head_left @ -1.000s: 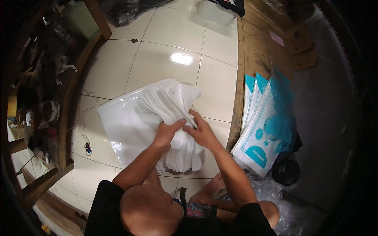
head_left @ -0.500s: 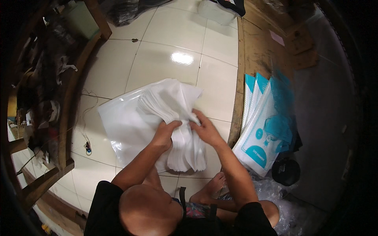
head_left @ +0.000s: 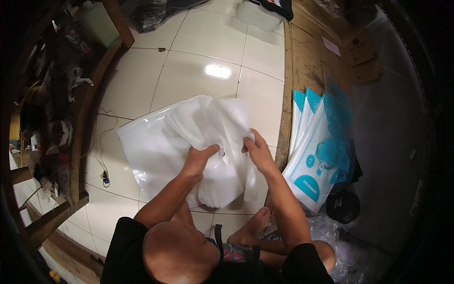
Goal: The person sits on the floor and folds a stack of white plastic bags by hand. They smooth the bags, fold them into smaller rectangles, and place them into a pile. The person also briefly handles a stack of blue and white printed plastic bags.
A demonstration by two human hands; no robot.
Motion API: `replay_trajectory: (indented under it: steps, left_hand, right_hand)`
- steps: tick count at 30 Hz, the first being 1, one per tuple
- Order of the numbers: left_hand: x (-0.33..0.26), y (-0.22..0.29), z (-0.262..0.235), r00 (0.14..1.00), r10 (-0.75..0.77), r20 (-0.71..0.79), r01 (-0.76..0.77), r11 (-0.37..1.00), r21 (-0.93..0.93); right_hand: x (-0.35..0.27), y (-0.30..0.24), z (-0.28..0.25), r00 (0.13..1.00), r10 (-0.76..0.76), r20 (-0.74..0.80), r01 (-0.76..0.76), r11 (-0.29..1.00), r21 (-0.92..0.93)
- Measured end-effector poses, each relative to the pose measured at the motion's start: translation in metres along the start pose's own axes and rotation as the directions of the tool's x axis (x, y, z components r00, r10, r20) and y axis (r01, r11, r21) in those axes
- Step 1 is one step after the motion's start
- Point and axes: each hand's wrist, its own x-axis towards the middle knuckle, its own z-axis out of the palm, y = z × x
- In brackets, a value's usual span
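A thick stack of thin white plastic sheets (head_left: 220, 187), perhaps bags, bulges in folds on the tiled floor before me. My left hand (head_left: 201, 158) is closed on the stack's middle, thumb on top and pointing right. My right hand (head_left: 257, 149) pinches the edge of one upper sheet (head_left: 236, 118), holding it apart from the rest to the right. Beneath and to the left of the stack lies a larger, glossy white plastic sheet (head_left: 142, 142), flat on the floor.
Along the right runs a wooden platform (head_left: 302, 52) with white and turquoise printed packages (head_left: 307, 156) at its edge. A black round object (head_left: 343, 207) and crumpled clear plastic (head_left: 326, 236) lie nearer. Wooden shelving (head_left: 87, 118) stands at left, with a cord (head_left: 101, 146) beside it.
My right hand has moved right, drawing the upper sheet's edge away from the stack and spreading it. My left hand has stayed nearly in place on the stack.
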Motion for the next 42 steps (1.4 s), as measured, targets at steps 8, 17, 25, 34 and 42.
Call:
replay_trajectory:
  steps: [8, 17, 25, 34, 42]
  left_hand:
    - [0.004, 0.000, 0.013, 0.996, 0.076, -0.053, -0.078, 0.996, -0.038]
    - [0.003, -0.003, 0.004, 0.998, 0.068, 0.012, -0.068, 0.997, -0.032]
    - [0.004, -0.008, -0.003, 0.998, 0.062, -0.003, -0.062, 0.998, -0.024]
    - [0.009, -0.009, 0.014, 0.999, 0.015, -0.029, -0.020, 0.981, -0.194]
    - [0.007, -0.008, -0.003, 0.997, 0.015, 0.070, -0.008, 0.995, -0.104]
  right_hand:
    - [-0.011, -0.003, 0.042, 0.981, -0.146, 0.130, 0.185, 0.907, -0.378]
    - [-0.005, -0.012, 0.011, 0.999, 0.030, 0.039, -0.029, 0.999, -0.028]
    - [0.001, 0.006, 0.006, 0.999, 0.038, 0.037, -0.039, 0.999, 0.018]
    - [-0.010, 0.003, 0.042, 0.966, -0.232, 0.113, 0.257, 0.901, -0.348]
    - [0.001, 0.003, -0.004, 1.000, 0.025, -0.011, -0.024, 0.996, 0.083]
